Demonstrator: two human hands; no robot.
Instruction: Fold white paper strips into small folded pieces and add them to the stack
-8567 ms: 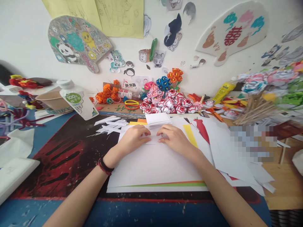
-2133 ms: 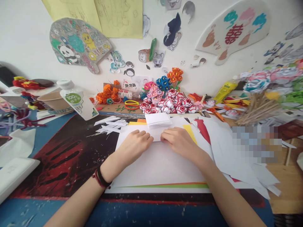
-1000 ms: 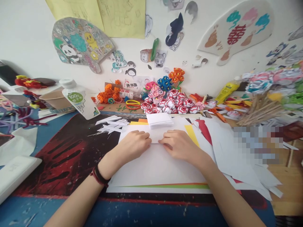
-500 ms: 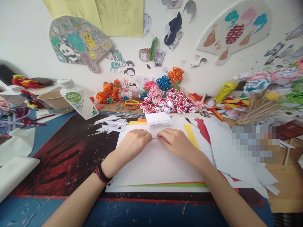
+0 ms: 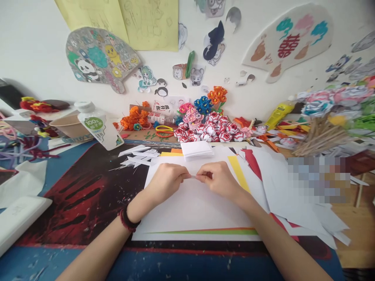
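Between my two hands runs a small, thin piece of white paper [image 5: 193,176], mostly hidden by the fingers. My left hand [image 5: 168,178] pinches its left end, and my right hand [image 5: 219,178] pinches the right end. Both hands are just above a large white sheet [image 5: 199,210], which lies on top of coloured sheets with green and orange edges. Right behind the fingers is a stack of small white paper pieces [image 5: 197,149]. Cut white paper strips [image 5: 139,157] lie scattered to the left of the stack.
Red-and-white paper flowers [image 5: 216,128] crowd the back, beside orange flowers [image 5: 133,119]. A white bottle [image 5: 98,127] leans at the left near a paper cup [image 5: 68,127]. Loose white sheets [image 5: 290,191] overlap at the right. A white box-like object [image 5: 23,222] sits at the left edge.
Both hands have turned from lying flatter over the paper to pinching its ends with raised knuckles, and sit slightly nearer to me. The whole view has shifted a little.
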